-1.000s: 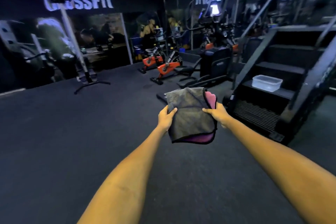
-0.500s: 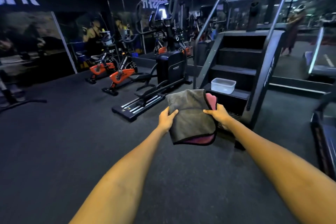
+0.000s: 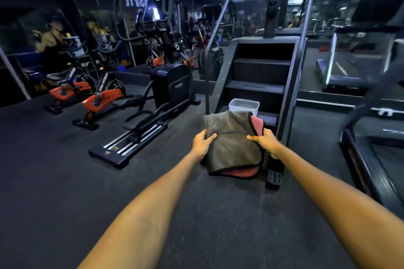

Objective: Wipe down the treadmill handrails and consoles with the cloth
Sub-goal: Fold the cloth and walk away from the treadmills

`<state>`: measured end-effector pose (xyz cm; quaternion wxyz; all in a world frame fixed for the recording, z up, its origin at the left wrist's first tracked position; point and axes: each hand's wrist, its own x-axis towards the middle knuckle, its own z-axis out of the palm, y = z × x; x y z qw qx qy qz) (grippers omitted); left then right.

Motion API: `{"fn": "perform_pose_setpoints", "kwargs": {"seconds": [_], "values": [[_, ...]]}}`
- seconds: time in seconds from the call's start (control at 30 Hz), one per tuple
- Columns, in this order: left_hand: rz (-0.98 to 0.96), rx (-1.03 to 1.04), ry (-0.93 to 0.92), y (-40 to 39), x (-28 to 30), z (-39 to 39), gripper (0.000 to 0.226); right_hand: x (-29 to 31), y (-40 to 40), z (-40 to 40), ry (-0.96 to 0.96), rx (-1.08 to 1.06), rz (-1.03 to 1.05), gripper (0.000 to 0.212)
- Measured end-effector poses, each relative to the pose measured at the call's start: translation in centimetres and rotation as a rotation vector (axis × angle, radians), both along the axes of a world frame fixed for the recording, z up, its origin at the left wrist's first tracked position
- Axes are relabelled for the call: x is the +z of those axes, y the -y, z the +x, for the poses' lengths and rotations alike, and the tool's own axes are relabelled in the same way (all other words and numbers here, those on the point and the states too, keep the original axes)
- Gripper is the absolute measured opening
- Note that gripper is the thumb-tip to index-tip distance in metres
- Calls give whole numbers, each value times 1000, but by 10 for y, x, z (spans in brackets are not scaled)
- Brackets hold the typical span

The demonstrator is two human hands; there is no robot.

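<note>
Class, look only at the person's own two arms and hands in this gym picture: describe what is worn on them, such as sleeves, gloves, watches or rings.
Both forearms are bare right down to the bottom edge of the picture; no sleeve shows. The left hand and the right hand wear no gloves. No watch, band or bracelet shows at either wrist, and no ring can be made out on the fingers in view.

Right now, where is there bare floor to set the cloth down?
Bare floor lies left of the hands, short of the elliptical, and between the stair climber and treadmill. Crowded around the bikes.
</note>
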<state>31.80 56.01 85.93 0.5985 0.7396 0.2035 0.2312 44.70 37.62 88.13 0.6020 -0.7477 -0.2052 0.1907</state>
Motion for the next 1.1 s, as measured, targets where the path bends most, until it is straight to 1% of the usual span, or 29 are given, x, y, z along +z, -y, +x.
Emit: {"fn": "perform_pose_setpoints", "kwargs": {"seconds": [0.17, 0.3, 0.4, 0.47, 0.6, 0.83, 0.93, 1.1], "values": [[17, -108, 10, -62, 1, 89, 33, 0, -51, 70, 15, -96, -10, 39], [51, -193, 2, -114, 28, 156, 32, 17, -93, 124, 13, -166, -1, 40], [28, -246, 30, -145, 45, 198, 31, 25, -122, 158, 12, -214, 35, 41], [20, -263, 27, -165, 41, 224, 30, 24, -139, 177, 8, -230, 18, 40], [-55, -263, 7, -196, 23, 273, 28, 16, -168, 224, 6, -233, -30, 43], [-17, -313, -11, -240, 15, 369, 33, -5, -213, 325, -10, -291, -30, 46], [4, -334, -11, -260, 10, 434, 35, -13, -233, 387, -11, -328, -28, 48], [-31, -339, -15, -290, 8, 535, 32, -14, -263, 485, -12, -339, -34, 46]]}}
